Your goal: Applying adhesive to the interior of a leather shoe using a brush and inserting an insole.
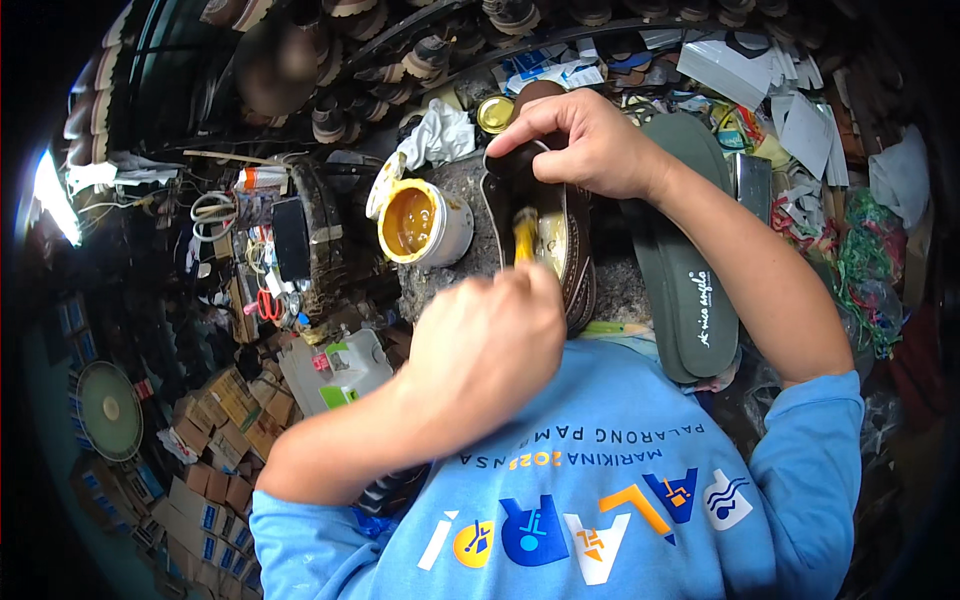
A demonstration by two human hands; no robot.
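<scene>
A brown stitched shoe (579,280) lies sole-down, its opening facing me, with a shiny wet-looking patch inside. My left hand (490,335) is closed round a small brush (524,232) with a yellow handle, its tip inside the shoe. At the shoe's far end my right hand (590,145) pinches the upper's edge between thumb and fingers. Left of the shoe, a white tub (456,232) holding amber-yellow glue (408,222) leans toward me with its lid folded back. Dark green insoles (690,300) lie to the right, close to my right forearm.
Behind the tub are a crumpled white cloth (437,135) and a round gold lid (494,114). Shoes (428,57) line a rack at the back. Scraps and plastic bags (870,270) crowd the right. A fan (106,410) and small boxes (235,400) stand at the left.
</scene>
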